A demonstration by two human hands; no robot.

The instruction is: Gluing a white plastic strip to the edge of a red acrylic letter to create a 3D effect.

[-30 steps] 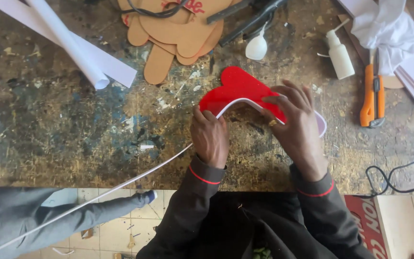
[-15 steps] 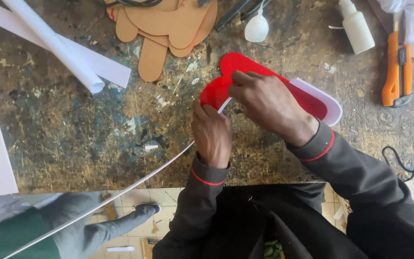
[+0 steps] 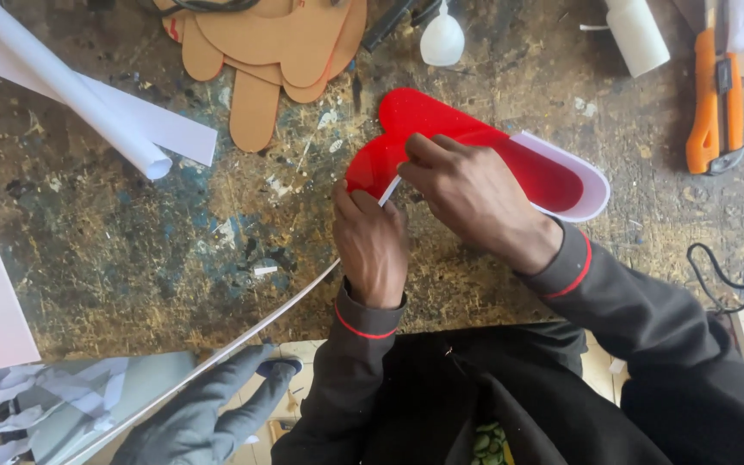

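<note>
Since half a second ago the right hand (image 3: 475,194) has slid a little further along the red heart-shaped panel (image 3: 441,142), its fingers now spread over the panel's middle and pressing it flat, while the left hand (image 3: 370,237) has kept its place at the panel's lower left edge. That panel lies on the bench (image 3: 131,241), near its front edge, with a white strip (image 3: 574,176) curved around its right end and standing up on edge against it. The left hand is pinched together on the same white strip where it meets the panel's edge, thumb and fingers closed on it; the right hand is not gripping, its fingers lying open on the red surface. From the left hand the strip runs down and left across the bench and off its front edge. Behind the panel lie tan cardboard cut-outs (image 3: 277,52) and a small clear dropper bottle (image 3: 442,39), with a white bottle (image 3: 637,34) further right. An orange utility knife (image 3: 715,103) lies well apart at the right, and a black cable (image 3: 734,271) curls below it. Rolled white paper (image 3: 71,90) lies at the far left. A grey-gloved hand (image 3: 208,413) shows below the bench edge.
</note>
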